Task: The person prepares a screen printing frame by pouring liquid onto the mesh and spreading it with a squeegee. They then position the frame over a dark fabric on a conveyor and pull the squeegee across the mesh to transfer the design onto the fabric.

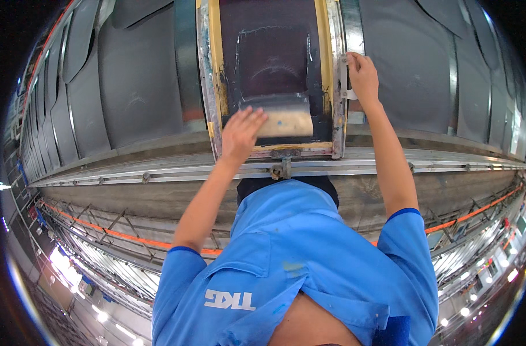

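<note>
In front of me lies a screen printing frame [337,115] with yellowish taped inner edges and dark mesh [274,43]. A wooden squeegee [292,123] rests across the near part of the mesh, leaning, with a glossy dark band along its far edge. My left hand [241,134] is closed over the squeegee's left end; the fingers are slightly blurred and the thumb is hidden. At the frame's right side, my right hand [364,78] grips a pale handle [349,93] fixed to the frame, fingers curled around its far part.
Dark grey flat pieces [137,75] line the long table left of the frame, and more grey pieces [410,75] lie to its right. A metal rail [176,172] runs along the near edge, with a clamp [282,167] at the frame's middle. Racks with an orange bar [130,235] stand behind me.
</note>
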